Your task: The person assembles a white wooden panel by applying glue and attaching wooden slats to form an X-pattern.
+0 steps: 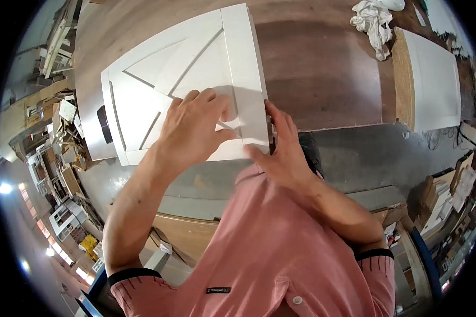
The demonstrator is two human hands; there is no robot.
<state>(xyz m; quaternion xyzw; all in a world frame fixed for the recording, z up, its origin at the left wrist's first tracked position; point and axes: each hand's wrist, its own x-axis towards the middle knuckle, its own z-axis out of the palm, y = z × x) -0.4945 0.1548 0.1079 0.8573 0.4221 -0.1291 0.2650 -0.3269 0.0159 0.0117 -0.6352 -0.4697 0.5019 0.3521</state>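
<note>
A white cabinet door (195, 68) with raised crossing strips and a wide border lies on the brown worktable, reaching past its near edge. Over its near right part is my left hand (193, 124), fingers bent and the thumb held apart from them. Whether its fingertips press on the door is hard to see. My right hand (285, 148) holds the door's near right corner, thumb on the top face and fingers along the side edge. Small light-coloured parts at that edge, by the right fingers, are too small to name.
The brown worktable (322, 74) carries a crumpled white cloth (374, 26) at the far right. A white panel with a raw board edge (436, 82) stands at the right. A dark object (104, 124) sits left of the door. Wood offcuts (71, 134) are piled at the left.
</note>
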